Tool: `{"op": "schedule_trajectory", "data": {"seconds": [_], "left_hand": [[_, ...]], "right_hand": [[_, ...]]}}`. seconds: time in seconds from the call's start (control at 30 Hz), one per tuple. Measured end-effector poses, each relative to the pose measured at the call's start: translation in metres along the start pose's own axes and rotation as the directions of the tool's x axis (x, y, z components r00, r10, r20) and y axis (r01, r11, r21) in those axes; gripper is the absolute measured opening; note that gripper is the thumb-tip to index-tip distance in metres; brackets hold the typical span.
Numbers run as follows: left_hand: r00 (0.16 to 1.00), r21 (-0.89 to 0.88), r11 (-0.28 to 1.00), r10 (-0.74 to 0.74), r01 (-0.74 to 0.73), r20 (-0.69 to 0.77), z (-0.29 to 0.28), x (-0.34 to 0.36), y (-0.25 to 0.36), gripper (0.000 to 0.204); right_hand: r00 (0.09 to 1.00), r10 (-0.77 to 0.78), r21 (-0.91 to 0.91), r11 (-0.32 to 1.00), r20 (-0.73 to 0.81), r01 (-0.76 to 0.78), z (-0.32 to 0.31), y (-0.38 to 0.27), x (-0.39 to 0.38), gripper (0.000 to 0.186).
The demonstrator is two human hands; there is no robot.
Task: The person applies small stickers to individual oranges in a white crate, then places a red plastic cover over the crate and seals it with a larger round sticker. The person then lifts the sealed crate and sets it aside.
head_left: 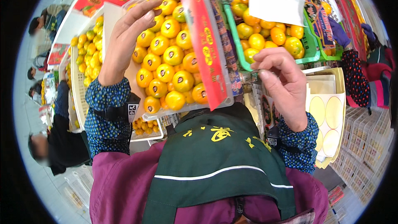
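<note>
My left hand [132, 33] is raised over the left side of an open box of oranges [166, 73], its fingers stretched out and nothing visible in them. Most of these oranges carry a small dark round sticker. Along the box's right side stands a red printed flap [203, 45]. My right hand [284, 84] is by the near edge of a green crate [244, 60], thumb and fingertips drawn together in a pinch. Whatever lies between those fingertips is too small to make out. Inside the crate are loose oranges [278, 35], partly covered by a white sheet [277, 5].
Right of me, a yellowish tray [340, 112] holds sheets of round cream stickers [325, 118]. A cream basket of oranges [81, 83] stands at the left. A co-worker's purple-gloved hand [340, 33] is at the right; other people are on the left. Stacked crates [360, 141] stand lower right.
</note>
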State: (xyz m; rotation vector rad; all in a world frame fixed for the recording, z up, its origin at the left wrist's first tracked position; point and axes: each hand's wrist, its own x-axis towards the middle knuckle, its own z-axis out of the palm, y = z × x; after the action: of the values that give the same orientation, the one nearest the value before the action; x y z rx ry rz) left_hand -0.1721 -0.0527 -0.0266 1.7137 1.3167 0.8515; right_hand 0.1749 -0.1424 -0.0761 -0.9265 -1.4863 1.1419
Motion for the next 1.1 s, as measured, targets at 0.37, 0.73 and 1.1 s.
{"op": "schedule_trajectory", "data": {"seconds": [0.37,0.73,1.1], "left_hand": [[0.938,-0.164,0.980,-0.163,0.117,-0.305,-0.088,-0.163,-0.059,0.044],[0.967,-0.201,0.979,-0.084,0.035,-0.242,-0.119,-0.203,-0.100,0.039],[0.979,-0.196,0.978,-0.111,0.076,-0.171,-0.116,-0.198,-0.116,0.041]], "right_hand": [[0.831,0.198,-0.173,0.977,0.520,-0.124,0.160,0.013,-0.011,0.007],[0.904,0.333,-0.485,0.858,0.269,-0.171,0.216,0.078,-0.050,0.012],[0.951,0.259,-0.564,0.817,0.167,-0.123,0.236,0.102,-0.052,0.009]]}}
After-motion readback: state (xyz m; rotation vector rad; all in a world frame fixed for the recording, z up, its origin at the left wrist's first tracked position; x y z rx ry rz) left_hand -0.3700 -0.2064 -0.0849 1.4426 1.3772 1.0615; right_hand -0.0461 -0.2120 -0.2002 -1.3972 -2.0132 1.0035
